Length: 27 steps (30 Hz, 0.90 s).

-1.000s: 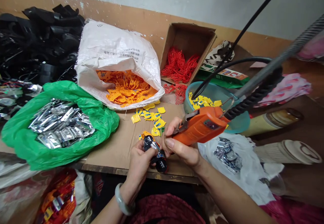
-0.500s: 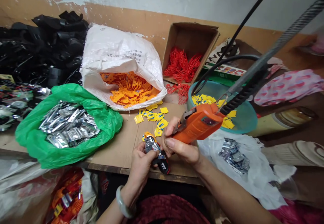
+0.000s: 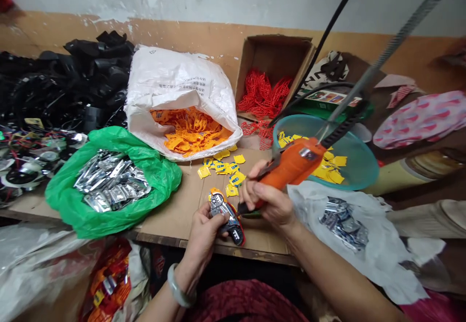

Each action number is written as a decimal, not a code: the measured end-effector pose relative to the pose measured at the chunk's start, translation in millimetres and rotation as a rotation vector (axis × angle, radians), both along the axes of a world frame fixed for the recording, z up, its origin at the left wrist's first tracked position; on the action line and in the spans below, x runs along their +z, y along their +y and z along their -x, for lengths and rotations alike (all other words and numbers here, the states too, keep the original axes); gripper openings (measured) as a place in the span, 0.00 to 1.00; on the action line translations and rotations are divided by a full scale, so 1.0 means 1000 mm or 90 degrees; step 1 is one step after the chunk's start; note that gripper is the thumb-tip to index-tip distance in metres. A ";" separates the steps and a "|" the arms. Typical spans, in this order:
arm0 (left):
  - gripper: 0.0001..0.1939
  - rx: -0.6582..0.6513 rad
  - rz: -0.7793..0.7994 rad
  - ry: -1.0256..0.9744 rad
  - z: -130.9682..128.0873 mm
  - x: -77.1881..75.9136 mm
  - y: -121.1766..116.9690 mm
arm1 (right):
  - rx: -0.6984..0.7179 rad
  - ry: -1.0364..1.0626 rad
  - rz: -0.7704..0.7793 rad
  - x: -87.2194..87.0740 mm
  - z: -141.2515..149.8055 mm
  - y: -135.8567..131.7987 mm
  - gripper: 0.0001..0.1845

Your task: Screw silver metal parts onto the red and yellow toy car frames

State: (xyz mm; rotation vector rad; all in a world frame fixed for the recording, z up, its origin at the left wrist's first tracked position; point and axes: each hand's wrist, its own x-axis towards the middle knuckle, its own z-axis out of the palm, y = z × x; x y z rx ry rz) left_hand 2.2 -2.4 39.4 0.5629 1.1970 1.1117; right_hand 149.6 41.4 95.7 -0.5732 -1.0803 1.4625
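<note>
Between the thumb and fingers of my left hand (image 3: 207, 227) is a small toy car body (image 3: 227, 215), black and silver with orange and red edges. It is tilted above the cardboard near the table's front edge. My right hand (image 3: 271, 198) is wrapped round an orange electric screwdriver (image 3: 293, 164), which hangs from a coiled spring and a black cable. The screwdriver's dark tip end points left, close beside the toy's right side; whether it touches cannot be made out. Several yellow printed pieces (image 3: 233, 169) lie on the cardboard just behind the toy.
A green bag (image 3: 160, 176) of silver parts stands left, a white sack (image 3: 182, 70) of orange parts behind. Red frames fill a cardboard box (image 3: 251, 48). To the right are a teal basin (image 3: 364, 167) with yellow pieces and a white bag (image 3: 378, 215) of silver parts.
The screwdriver has shifted slightly right and down, its tip end now showing beside the toy instead of over it. The view has tilted and turned a little.
</note>
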 end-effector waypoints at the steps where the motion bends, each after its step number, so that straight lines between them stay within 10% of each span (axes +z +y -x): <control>1: 0.18 -0.002 0.003 -0.008 0.003 0.001 0.000 | -0.036 0.014 -0.006 0.000 -0.002 0.002 0.15; 10: 0.21 -0.001 0.013 -0.114 0.019 -0.003 -0.004 | -0.250 -0.235 -0.077 -0.001 -0.018 0.008 0.17; 15: 0.21 -0.010 -0.020 -0.245 0.033 -0.001 -0.004 | -0.434 -0.314 -0.048 -0.032 -0.007 -0.024 0.29; 21: 0.24 -0.027 -0.040 -0.320 0.046 -0.003 -0.003 | -0.076 -0.401 0.060 -0.061 0.019 -0.055 0.30; 27: 0.24 0.053 -0.052 -0.319 0.049 -0.003 -0.009 | -0.124 -0.520 -0.040 -0.063 0.040 -0.042 0.28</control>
